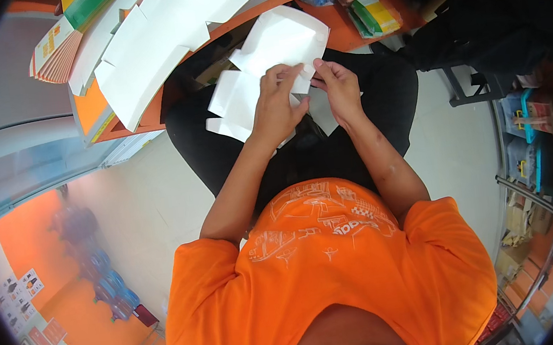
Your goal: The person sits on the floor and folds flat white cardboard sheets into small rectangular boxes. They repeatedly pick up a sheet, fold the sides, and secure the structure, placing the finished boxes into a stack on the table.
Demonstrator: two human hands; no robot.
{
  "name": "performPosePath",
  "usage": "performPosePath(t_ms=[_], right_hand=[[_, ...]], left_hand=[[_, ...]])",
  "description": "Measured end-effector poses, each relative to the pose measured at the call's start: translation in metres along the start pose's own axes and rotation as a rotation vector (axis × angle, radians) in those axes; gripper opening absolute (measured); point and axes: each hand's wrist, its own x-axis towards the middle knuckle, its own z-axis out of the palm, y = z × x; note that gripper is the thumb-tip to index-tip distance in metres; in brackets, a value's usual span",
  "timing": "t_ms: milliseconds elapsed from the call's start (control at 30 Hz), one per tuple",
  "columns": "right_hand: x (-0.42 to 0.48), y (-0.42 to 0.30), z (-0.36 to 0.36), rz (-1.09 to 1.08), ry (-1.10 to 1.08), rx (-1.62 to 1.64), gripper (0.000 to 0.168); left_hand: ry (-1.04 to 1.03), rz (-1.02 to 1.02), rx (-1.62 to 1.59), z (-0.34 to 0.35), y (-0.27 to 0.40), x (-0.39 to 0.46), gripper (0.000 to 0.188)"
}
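Note:
A partly folded white paperboard box (pixel 282 38) rests over my lap, its flaps spread towards the left. My left hand (pixel 276 101) lies on its inner face, with the fingertips near a corner tab. At the right edge of that corner, my right hand (pixel 341 87) pinches the board between thumb and fingers. The fingers' undersides are hidden behind the board. Ahead on the left, several flat white box blanks (pixel 152 44) are stacked on the orange counter (pixel 91 113).
Printed green and orange cartons (pixel 58 44) are fanned out at the counter's left end. Wrapped cartons (pixel 373 13) sit on a shelf below the counter. A person's dark-clothed leg (pixel 468 26) is at the right, by a black stool (pixel 467 87). Large water bottles (pixel 100 272) line the left wall.

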Motion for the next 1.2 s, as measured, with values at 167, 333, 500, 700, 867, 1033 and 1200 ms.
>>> performPosePath(t_ms=[167, 333, 500, 700, 867, 1033, 1200], right_hand=[[-0.002, -0.008, 0.001, -0.053, 0.005, -0.032, 0.029], [0.003, -0.002, 0.006, -0.284, -0.059, -0.206, 0.028], [0.0, -0.019, 0.009, -0.266, 0.032, -0.509, 0.035], [0.006, -0.012, -0.003, -0.321, 0.126, -0.906, 0.037], [0.01, -0.006, -0.017, -0.213, 0.062, -0.827, 0.023], [0.012, -0.003, -0.029, -0.114, -0.071, -0.457, 0.015], [0.008, -0.023, -0.023, -0.211, -0.148, -0.341, 0.013]], left_hand=[[0.117, 0.054, 0.12, 0.008, -0.008, -0.003, 0.037], [0.212, 0.131, 0.082, 0.013, -0.002, 0.002, 0.018], [0.177, 0.14, 0.15, 0.016, 0.0, -0.005, 0.018], [0.074, 0.168, 0.16, 0.032, 0.01, -0.019, 0.018], [0.086, 0.04, 0.036, 0.042, -0.002, -0.019, 0.019], [0.036, -0.33, -0.363, 0.027, -0.002, -0.013, 0.024], [0.102, -0.566, -0.681, 0.019, -0.004, -0.011, 0.029]])
